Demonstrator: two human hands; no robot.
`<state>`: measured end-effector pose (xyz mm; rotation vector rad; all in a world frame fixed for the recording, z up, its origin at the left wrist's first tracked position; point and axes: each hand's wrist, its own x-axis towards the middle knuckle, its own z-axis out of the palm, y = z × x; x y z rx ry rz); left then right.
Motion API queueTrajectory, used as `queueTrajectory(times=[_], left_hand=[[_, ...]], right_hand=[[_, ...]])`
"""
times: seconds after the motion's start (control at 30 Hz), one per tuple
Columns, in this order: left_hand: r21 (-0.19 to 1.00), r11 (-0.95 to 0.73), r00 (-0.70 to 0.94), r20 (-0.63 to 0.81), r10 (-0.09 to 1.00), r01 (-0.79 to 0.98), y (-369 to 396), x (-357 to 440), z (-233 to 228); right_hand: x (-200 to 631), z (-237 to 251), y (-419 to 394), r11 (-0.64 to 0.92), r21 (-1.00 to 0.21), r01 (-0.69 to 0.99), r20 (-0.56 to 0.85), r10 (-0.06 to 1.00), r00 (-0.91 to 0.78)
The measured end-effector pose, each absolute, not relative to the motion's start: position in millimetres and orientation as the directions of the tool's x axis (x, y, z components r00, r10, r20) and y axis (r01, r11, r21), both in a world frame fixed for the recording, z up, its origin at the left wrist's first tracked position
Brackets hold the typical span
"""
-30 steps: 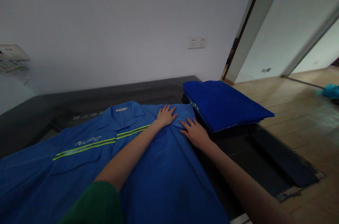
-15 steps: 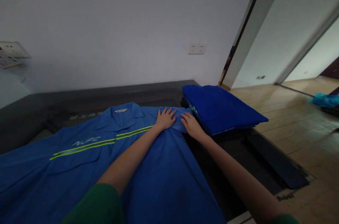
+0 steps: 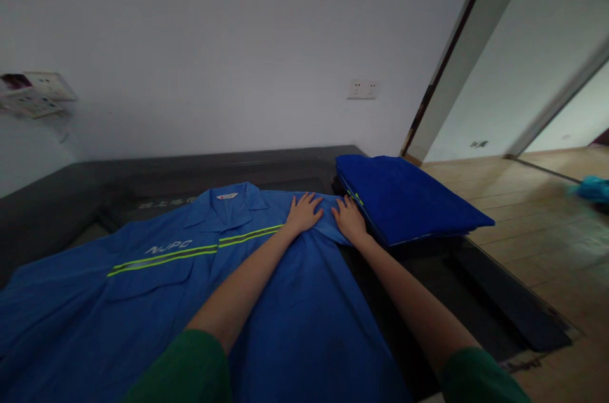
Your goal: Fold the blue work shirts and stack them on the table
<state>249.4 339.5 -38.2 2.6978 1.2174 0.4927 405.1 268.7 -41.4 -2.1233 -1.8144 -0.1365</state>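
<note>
A blue work shirt (image 3: 157, 301) with yellow-green stripes and white "NJPC" lettering lies spread out, its collar away from me. My left hand (image 3: 304, 211) rests flat on the shirt near the right-hand shoulder, fingers spread. Just to its right, my right hand (image 3: 349, 220) lies on the sleeve part with its fingers stretched out. That sleeve looks turned inward or bunched, and its end is partly hidden by my right hand. Close beside the right hand is a folded stack of darker blue cloth (image 3: 413, 200) with a bit of yellow-green stripe at its edge.
Under the shirt is a dark, glossy table (image 3: 266, 165) with pale printed characters. A flat dark panel (image 3: 509, 298) lies at its right side. A white wall with a socket (image 3: 362, 89) rises behind. On the floor at far right is a turquoise bundle (image 3: 592, 189).
The view has shifted slightly, so the scene sits further right. My right hand has slid a little on the sleeve, staying flat; my left hand keeps its place on the shirt.
</note>
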Motion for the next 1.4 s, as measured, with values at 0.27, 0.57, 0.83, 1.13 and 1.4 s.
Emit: queueTrajectory(times=[0.27,0.57,0.83,1.13,1.4], left_hand=[[0.256,-0.829,0.790,0.263,0.555,0.497,308.5,226.4,-24.7],[0.168,-0.838,0.840,0.080,0.537,0.520,292.1,210.5,-25.0],[0.365,-0.761,0.678,0.352,0.646,0.536,229.6,116.9,52.5],[0.720,-0.205,-0.164,0.407,0.899,0.664,14.7,-133.3,55.2],[0.909,0.085,-0.724,0.266,0.636,0.408,-61.3,-206.5,-43.6]], right_hand=[[404.4,-35.1,232.7,0.171,-0.219,0.961,0.285,0.953,-0.104],[402.0,-45.4,221.2,0.143,-0.149,0.978,0.251,0.963,-0.103],[408.8,-42.9,214.7,0.239,-0.204,0.949,0.465,0.877,-0.121],[338.6,11.9,237.3,0.464,-0.052,0.884,0.565,0.744,-0.357],[111.4,81.1,262.6,0.665,0.022,0.747,0.241,0.721,-0.649]])
